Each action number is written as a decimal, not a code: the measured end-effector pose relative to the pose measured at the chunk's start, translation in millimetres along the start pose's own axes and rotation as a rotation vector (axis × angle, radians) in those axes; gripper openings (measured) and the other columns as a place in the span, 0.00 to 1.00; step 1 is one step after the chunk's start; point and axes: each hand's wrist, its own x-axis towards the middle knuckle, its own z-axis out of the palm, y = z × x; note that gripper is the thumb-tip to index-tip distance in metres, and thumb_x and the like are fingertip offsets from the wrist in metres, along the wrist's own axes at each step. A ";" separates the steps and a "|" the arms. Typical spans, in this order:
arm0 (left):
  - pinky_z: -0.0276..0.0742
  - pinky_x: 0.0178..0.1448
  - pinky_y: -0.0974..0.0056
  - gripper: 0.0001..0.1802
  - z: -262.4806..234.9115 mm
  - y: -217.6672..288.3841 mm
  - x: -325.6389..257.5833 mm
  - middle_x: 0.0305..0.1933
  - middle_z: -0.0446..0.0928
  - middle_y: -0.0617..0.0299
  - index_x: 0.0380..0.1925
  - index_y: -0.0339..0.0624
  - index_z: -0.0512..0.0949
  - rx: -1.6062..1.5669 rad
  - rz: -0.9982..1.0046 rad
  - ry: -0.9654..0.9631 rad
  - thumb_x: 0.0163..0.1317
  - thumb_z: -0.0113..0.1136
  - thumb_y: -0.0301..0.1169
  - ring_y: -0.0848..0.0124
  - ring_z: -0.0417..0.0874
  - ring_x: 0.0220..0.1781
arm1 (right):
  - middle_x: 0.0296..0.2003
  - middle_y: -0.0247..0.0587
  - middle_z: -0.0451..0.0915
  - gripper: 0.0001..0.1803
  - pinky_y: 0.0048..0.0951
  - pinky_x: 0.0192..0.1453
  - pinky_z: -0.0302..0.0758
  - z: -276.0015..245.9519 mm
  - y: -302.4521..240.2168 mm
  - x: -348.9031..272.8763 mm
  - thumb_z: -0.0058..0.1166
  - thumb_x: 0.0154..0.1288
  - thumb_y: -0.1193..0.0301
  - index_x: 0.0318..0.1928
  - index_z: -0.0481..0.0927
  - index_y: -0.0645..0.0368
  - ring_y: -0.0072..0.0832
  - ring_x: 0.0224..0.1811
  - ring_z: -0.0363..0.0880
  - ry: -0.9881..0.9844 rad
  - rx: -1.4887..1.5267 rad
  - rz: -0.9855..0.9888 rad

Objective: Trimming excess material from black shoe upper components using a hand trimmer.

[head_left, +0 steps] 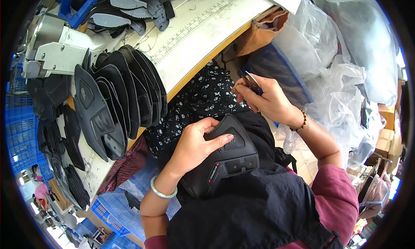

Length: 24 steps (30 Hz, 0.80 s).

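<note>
My left hand grips a stitched black moulded panel over my lap, thumb on its front face and the other fingers behind its upper edge. A raised pad and a small red-and-white tag show on the panel. Up and to the right, apart from the panel, my right hand is closed around small dark thread snips, blades pointing up and away. A stack of similar black panels stands on edge on the table to the left.
The white table has ruler markings and a wooden edge. A white machine stands at its left, with more black and grey pieces at the back. A brown bag hangs by the edge. Clear plastic bags fill the right; blue crates stand lower left.
</note>
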 end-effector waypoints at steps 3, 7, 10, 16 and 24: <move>0.75 0.44 0.69 0.16 -1.5 -2.9 0.4 0.34 0.81 0.56 0.38 0.29 0.76 -0.038 0.030 -0.020 0.56 0.66 0.32 0.76 0.80 0.38 | 0.29 0.39 0.81 0.12 0.16 0.18 0.64 -1.6 -9.1 -4.1 0.43 0.72 0.67 0.40 0.73 0.64 0.16 0.17 0.72 -0.107 0.310 0.042; 0.74 0.48 0.67 0.17 2.5 -4.2 1.0 0.37 0.81 0.53 0.40 0.31 0.76 -0.027 0.096 -0.011 0.56 0.65 0.32 0.71 0.81 0.42 | 0.22 0.35 0.73 0.13 0.14 0.16 0.57 0.7 -27.6 -13.5 0.37 0.75 0.65 0.41 0.70 0.62 0.17 0.16 0.68 -0.461 0.734 0.234; 0.75 0.48 0.66 0.17 4.6 -15.5 3.1 0.37 0.82 0.52 0.41 0.32 0.76 0.147 0.097 0.000 0.56 0.65 0.33 0.68 0.83 0.42 | 0.19 0.28 0.65 0.13 0.19 0.19 0.57 -4.4 -39.5 -29.9 0.42 0.72 0.65 0.40 0.71 0.63 0.17 0.16 0.65 -0.470 0.963 0.137; 0.74 0.47 0.70 0.15 3.1 -26.1 0.1 0.37 0.81 0.59 0.40 0.31 0.76 0.082 0.027 -0.010 0.56 0.65 0.30 0.75 0.79 0.42 | 0.28 0.33 0.74 0.08 0.25 0.28 0.72 -42.1 -46.9 -16.3 0.46 0.69 0.69 0.39 0.77 0.58 0.19 0.25 0.73 0.134 0.021 0.113; 0.74 0.47 0.71 0.16 3.9 -21.5 1.0 0.40 0.80 0.59 0.40 0.30 0.76 0.065 0.031 -0.061 0.57 0.66 0.30 0.76 0.78 0.41 | 0.34 0.44 0.76 0.12 0.34 0.41 0.75 0.1 26.8 -8.4 0.59 0.57 0.72 0.41 0.77 0.63 0.38 0.38 0.78 -0.386 -0.287 -0.304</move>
